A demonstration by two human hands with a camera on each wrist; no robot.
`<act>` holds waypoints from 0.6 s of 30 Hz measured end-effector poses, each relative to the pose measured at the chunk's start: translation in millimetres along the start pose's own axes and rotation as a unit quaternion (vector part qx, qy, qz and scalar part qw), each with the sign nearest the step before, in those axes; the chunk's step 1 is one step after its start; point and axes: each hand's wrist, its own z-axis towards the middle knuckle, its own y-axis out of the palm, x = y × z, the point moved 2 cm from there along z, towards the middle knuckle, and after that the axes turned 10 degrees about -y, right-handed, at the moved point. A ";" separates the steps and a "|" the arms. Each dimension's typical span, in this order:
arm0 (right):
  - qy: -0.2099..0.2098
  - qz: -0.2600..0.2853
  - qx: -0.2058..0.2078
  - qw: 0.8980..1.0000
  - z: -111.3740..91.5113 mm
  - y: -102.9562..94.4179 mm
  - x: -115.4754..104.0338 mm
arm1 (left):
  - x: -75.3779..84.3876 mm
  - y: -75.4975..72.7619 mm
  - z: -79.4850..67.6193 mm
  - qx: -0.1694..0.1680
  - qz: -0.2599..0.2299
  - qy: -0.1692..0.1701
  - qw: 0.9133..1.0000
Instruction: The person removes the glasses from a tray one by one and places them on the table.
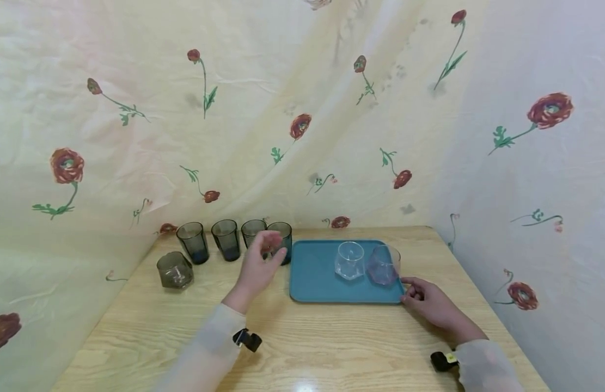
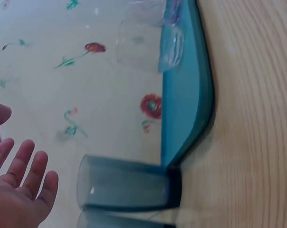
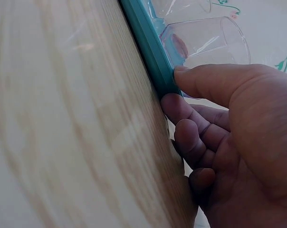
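Note:
A blue tray (image 1: 314, 272) lies on the table with a clear glass (image 1: 350, 267) and a pinkish glass (image 1: 384, 270) standing on its right half. My right hand (image 1: 429, 305) pinches the tray's near right corner, thumb on top and curled fingers at the edge in the right wrist view. My left hand (image 1: 260, 267) is raised left of the tray, its fingers apart and nothing in it. In the head view it partly covers a dark tumbler (image 1: 286, 239) beside the tray. The left wrist view shows that tumbler (image 2: 129, 183) apart from the hand.
Further left along the back stand more dark tumblers (image 1: 226, 239), including one at the left end (image 1: 193, 242). A low brown faceted glass (image 1: 175, 270) sits in front of them. Flowered cloth (image 1: 243, 109) hangs behind the wooden table (image 1: 307, 337) and along its sides.

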 end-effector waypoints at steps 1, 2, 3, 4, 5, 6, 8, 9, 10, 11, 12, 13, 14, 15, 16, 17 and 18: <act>0.000 -0.001 0.000 1.000 0.1 -0.3 0.1 | -0.8 7.0 2.0 -0.008 0.008 0.000 1.000; -0.001 -0.003 0.001 1.000 0.2 -0.7 0.3 | -2.2 14.2 4.0 -0.018 0.014 -0.002 1.000; -0.001 -0.004 0.002 1.000 0.3 -1.0 0.5 | -3.8 21.3 6.0 -0.027 0.021 -0.001 0.999; -0.003 -0.006 0.003 1.000 0.5 -1.4 0.7 | -5.2 28.2 7.8 -0.037 0.029 -0.003 0.999; -0.004 -0.007 0.003 1.000 0.6 -1.6 1.1 | -6.5 35.1 9.7 -0.048 0.034 -0.006 0.998; -0.005 -0.008 0.002 1.000 0.7 -1.9 1.3 | -7.9 42.2 11.7 -0.059 0.038 -0.009 0.997; -0.006 -0.009 0.004 1.000 0.6 -2.2 1.1 | -10.6 56.1 15.4 -0.087 0.045 -0.021 0.995; -0.006 -0.009 0.004 1.000 0.6 -2.3 1.0 | -12.0 62.8 17.2 -0.100 0.046 -0.028 0.994; -0.007 -0.009 0.003 1.000 0.5 -2.6 0.7 | -13.3 69.3 18.8 -0.113 0.046 -0.037 0.992; -0.006 -0.008 0.003 1.000 0.6 -2.6 0.3 | -14.8 75.6 20.2 -0.125 0.047 -0.045 0.990; -0.006 -0.007 0.002 1.000 0.5 -2.6 -0.1 | -16.6 81.4 21.5 -0.135 0.050 -0.054 0.988; -0.005 -0.006 0.003 1.000 0.5 -2.6 -0.6 | -18.5 86.9 22.8 -0.143 0.052 -0.062 0.986; -0.005 -0.005 0.002 1.000 0.6 -2.6 -0.7 | -20.4 92.0 23.9 -0.149 0.054 -0.070 0.985; -0.005 -0.005 0.002 1.000 0.7 -2.6 -0.8 | -22.6 96.8 24.9 -0.152 0.056 -0.078 0.984; -0.005 -0.005 0.001 1.000 0.8 -2.5 -0.7 | -24.6 101.2 25.7 -0.153 0.058 -0.086 0.983; -0.005 -0.004 0.002 1.000 1.0 -2.2 -0.6 | -27.0 105.2 26.7 -0.152 0.060 -0.090 0.982; -0.007 -0.004 0.002 1.000 1.1 -2.0 -0.5 | -29.1 108.8 27.3 -0.151 0.061 -0.098 0.982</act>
